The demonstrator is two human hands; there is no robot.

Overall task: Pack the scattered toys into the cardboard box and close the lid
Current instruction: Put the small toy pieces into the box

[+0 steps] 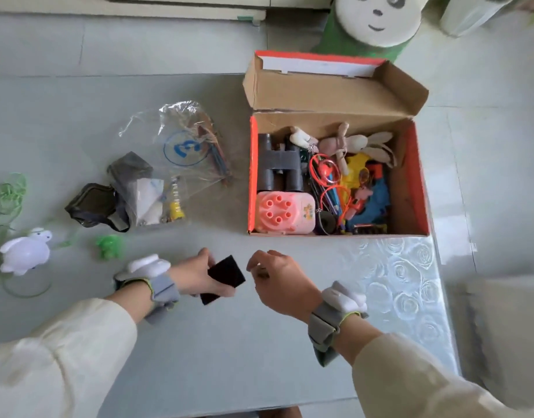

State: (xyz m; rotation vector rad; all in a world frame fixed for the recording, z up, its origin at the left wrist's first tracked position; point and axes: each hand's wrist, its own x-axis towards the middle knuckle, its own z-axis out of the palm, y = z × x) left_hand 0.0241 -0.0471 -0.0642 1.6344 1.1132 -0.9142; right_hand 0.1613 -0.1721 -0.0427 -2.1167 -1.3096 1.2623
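The cardboard box (410,176) stands open at the right of the table, its lid (329,92) tipped back. Inside lie grey binoculars (279,164), a pink block toy (285,212), a plush rabbit (359,143) and several small colourful toys. My left hand (196,276) grips a flat black square piece (226,274) in front of the box. My right hand (277,282) hovers just right of that piece with its fingers curled; whether it holds anything is unclear. On the table at the left lie a white turtle toy (26,251) and a small green toy (109,247).
A clear plastic bag (181,152) with small items and a dark pouch (94,206) lie left of the box. Green string (9,194) trails at the far left edge. A panda-faced stool (377,19) stands behind the box. The table's right edge (440,267) runs beside the floor.
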